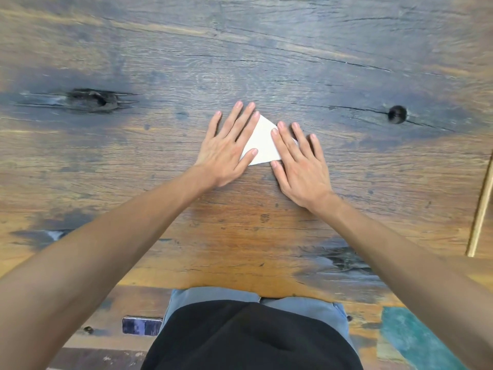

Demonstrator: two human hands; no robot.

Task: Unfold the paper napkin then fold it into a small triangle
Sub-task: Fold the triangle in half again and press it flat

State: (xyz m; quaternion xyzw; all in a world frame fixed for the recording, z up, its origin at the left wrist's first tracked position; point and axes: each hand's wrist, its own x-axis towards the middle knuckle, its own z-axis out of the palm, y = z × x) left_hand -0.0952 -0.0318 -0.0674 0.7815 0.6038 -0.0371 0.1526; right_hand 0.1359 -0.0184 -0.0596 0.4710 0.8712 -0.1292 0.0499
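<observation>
A white paper napkin [262,142] lies folded into a small triangle on the wooden table [240,62], its point away from me. My left hand [226,148] rests flat on its left part, fingers spread, thumb tip on the paper. My right hand [300,161] lies flat on its right part and covers that corner. Both palms press down; neither hand grips anything.
A dark knot hole [397,114] sits to the right of the hands and a long dark crack [93,98] to the left. A thin pale wooden stick [480,209] lies at the right edge. The table's near edge runs just above my lap.
</observation>
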